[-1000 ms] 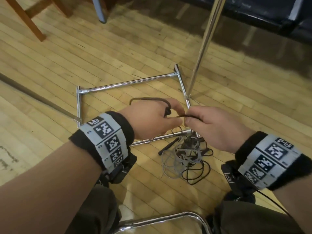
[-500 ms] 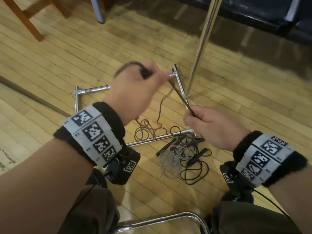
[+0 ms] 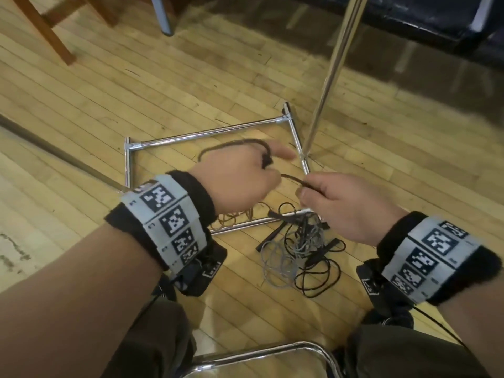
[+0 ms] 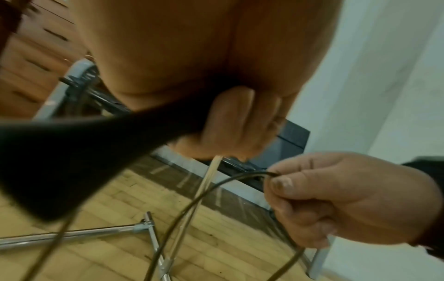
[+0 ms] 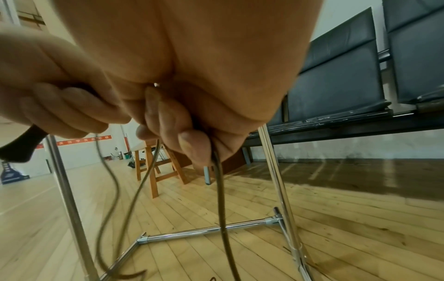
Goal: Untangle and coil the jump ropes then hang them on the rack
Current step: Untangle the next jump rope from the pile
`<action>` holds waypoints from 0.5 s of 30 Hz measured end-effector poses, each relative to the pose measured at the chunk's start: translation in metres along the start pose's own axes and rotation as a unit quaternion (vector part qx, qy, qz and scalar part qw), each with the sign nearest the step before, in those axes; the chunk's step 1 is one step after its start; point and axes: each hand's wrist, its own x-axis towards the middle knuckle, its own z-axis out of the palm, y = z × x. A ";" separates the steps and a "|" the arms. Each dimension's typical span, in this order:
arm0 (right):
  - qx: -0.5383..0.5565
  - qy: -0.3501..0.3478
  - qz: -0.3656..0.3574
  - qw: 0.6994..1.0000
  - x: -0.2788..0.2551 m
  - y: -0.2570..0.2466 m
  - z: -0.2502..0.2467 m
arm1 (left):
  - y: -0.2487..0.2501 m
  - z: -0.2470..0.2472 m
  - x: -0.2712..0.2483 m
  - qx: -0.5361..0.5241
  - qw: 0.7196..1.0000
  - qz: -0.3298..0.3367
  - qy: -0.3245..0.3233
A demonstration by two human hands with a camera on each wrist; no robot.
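My left hand [image 3: 240,178] grips the black handle [image 4: 60,157] of a brown jump rope [image 3: 229,145], and a loop of it arcs over my knuckles. Close to its right, my right hand [image 3: 343,205] pinches the same rope's cord [image 4: 216,186] between thumb and fingers; the cord hangs down from the pinch [image 5: 220,192]. Below the hands a tangle of grey and black jump ropes [image 3: 297,255] with black handles lies on the wooden floor, partly over the front bar of the chrome rack base [image 3: 207,133]. The rack's upright pole [image 3: 335,64] rises just beyond my right hand.
A wooden stool [image 3: 49,25] stands at the far left. Dark padded bench seats [image 5: 360,72] line the wall at the back right. A chrome chair tube [image 3: 272,353] curves between my knees at the bottom. A dark strip [image 3: 54,156] crosses the floor on the left.
My left hand rose and pulled away with the handle half a second ago, then came back down close to my right hand. The right hand stayed almost in place, holding the cord.
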 end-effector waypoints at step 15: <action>0.061 -0.054 0.061 0.995 0.001 0.022 -0.001 | 0.004 -0.021 0.004 -0.328 0.912 0.028 0.244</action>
